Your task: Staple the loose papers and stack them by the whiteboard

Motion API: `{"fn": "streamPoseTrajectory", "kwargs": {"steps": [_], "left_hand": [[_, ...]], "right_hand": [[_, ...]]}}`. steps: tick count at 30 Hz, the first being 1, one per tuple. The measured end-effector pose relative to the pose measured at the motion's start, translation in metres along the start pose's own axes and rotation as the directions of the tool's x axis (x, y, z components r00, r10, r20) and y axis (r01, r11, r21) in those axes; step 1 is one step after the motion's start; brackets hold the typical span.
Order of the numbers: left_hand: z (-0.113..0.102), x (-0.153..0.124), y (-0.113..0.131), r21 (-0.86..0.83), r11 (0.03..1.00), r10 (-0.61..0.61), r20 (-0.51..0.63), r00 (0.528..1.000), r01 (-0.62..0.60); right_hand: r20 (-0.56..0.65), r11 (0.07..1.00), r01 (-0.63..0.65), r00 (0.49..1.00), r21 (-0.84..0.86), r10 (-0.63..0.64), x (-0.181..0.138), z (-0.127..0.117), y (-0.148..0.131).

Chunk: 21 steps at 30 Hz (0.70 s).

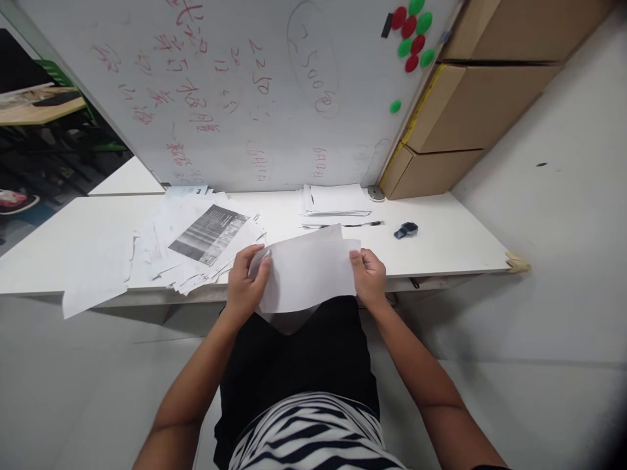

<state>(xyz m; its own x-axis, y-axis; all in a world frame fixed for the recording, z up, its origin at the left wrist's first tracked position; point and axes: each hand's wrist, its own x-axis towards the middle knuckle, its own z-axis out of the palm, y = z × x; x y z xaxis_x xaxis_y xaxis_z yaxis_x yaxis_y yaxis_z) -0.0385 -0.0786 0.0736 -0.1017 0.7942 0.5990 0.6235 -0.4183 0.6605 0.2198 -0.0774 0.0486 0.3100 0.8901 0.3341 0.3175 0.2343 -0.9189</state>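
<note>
White sheets (306, 271), black bottoms (298, 359), navy-and-white striped shirt (313, 437), red and green magnets (408, 27), brown boxes (490, 104).

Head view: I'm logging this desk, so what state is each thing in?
White paper: held, slightly bowed
Left hand: gripping its left end
Right hand: gripping its right end
Loose papers: scattered, overlapping
Rear paper stack: fairly neat
Whiteboard: written on
Magnets: stuck on whiteboard
Cardboard boxes: stacked

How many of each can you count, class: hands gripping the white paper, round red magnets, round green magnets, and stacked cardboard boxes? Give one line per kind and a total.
Hands gripping the white paper: 2
Round red magnets: 4
Round green magnets: 5
Cardboard boxes in view: 3
Total: 14
</note>
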Motion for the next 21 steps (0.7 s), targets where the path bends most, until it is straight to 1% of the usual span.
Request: {"fn": "streamPoseTrajectory", "kwargs": {"steps": [1, 2, 4, 5, 6, 7, 8, 10, 12, 14, 17, 19, 21], "left_hand": [[0.008, 0.003, 0.000, -0.014, 1.000, -0.002, -0.001, 1.000, 0.002], [0.016, 0.007, 0.001, -0.032, 0.999, -0.001, 0.001, 1.000, 0.001], [0.032, 0.016, 0.002, -0.061, 0.998, 0.028, 0.026, 0.999, -0.027], [0.039, 0.021, 0.003, -0.072, 0.996, 0.059, 0.045, 0.997, -0.056], [0.044, 0.024, 0.005, -0.081, 0.993, 0.096, 0.063, 0.993, -0.091], [0.048, 0.027, 0.008, -0.091, 0.988, 0.131, 0.077, 0.988, -0.124], [0.051, 0.030, 0.010, -0.103, 0.984, 0.157, 0.091, 0.983, -0.148], [0.054, 0.031, 0.015, -0.140, 0.979, 0.166, 0.121, 0.979, -0.148], [0.056, 0.028, 0.017, -0.195, 0.977, 0.118, 0.166, 0.979, -0.084], [0.057, 0.023, 0.016, -0.250, 0.968, 0.049, 0.211, 0.976, 0.006], [0.060, 0.015, 0.010, -0.256, 0.962, -0.028, 0.262, 0.965, 0.098], [0.061, 0.012, 0.006, -0.218, 0.967, -0.070, 0.275, 0.959, 0.133], [0.060, 0.011, 0.003, -0.190, 0.966, -0.122, 0.260, 0.958, 0.175]], "right_hand": [[0.030, 0.998, -0.034, 0.999, 0.060, 0.033, 0.004, 0.001, 0.002], [0.090, 0.988, -0.080, 0.994, 0.132, 0.068, 0.008, 0.001, 0.004], [0.245, 0.948, -0.197, 0.960, 0.249, 0.135, 0.018, -0.001, 0.009], [0.303, 0.929, -0.251, 0.939, 0.272, 0.165, 0.022, -0.003, 0.011], [0.328, 0.919, -0.287, 0.925, 0.270, 0.192, 0.026, -0.007, 0.014], [0.317, 0.920, -0.300, 0.924, 0.253, 0.214, 0.030, -0.011, 0.017], [0.275, 0.929, -0.291, 0.935, 0.228, 0.226, 0.033, -0.016, 0.020], [0.152, 0.958, -0.230, 0.967, 0.171, 0.205, 0.039, -0.028, 0.024], [0.045, 0.981, -0.158, 0.987, 0.113, 0.154, 0.042, -0.039, 0.026], [-0.024, 0.992, -0.109, 0.994, 0.065, 0.111, 0.044, -0.048, 0.028], [-0.055, 0.996, -0.082, 0.995, 0.043, 0.084, 0.043, -0.055, 0.028], [-0.040, 0.994, -0.094, 0.995, 0.053, 0.096, 0.040, -0.056, 0.029], [-0.015, 0.991, -0.114, 0.993, 0.067, 0.115, 0.038, -0.053, 0.030]]}}
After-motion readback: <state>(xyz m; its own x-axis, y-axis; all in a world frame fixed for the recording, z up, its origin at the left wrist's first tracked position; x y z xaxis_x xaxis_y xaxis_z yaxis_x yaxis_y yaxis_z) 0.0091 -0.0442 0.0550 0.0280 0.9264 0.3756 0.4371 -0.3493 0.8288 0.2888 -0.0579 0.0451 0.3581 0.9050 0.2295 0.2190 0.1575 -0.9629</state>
